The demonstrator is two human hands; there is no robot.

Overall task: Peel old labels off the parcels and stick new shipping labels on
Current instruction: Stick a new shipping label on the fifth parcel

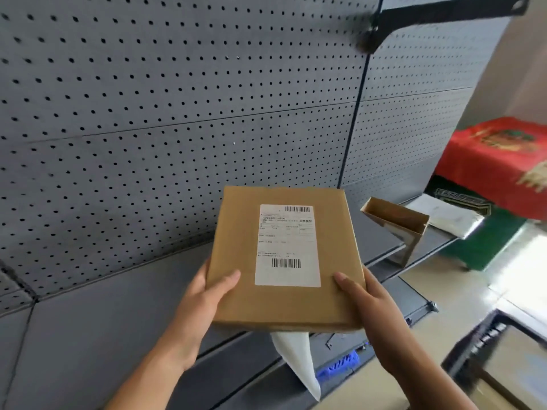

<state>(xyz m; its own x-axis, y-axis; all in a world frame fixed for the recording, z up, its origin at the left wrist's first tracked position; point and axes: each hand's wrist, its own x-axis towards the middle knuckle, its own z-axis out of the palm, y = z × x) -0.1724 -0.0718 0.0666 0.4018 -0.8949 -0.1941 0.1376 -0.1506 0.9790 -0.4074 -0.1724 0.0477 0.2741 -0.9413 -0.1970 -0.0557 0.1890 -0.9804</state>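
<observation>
A flat brown cardboard parcel (284,303) is held in the air over a grey shelf, its top face toward me. A white shipping label (287,247) with two barcodes lies flat on that face. My left hand (204,297) grips the parcel's near left edge, thumb on top. My right hand (364,294) grips the near right edge the same way. A white sheet of paper (299,362) hangs down from under the parcel; what holds it is hidden.
A grey pegboard wall (148,113) backs the grey shelf (97,321). An open empty cardboard box (398,224) stands on the shelf to the right, white paper (447,216) behind it. Red and green cartons (497,173) sit further right. A dark crate (500,359) stands on the floor.
</observation>
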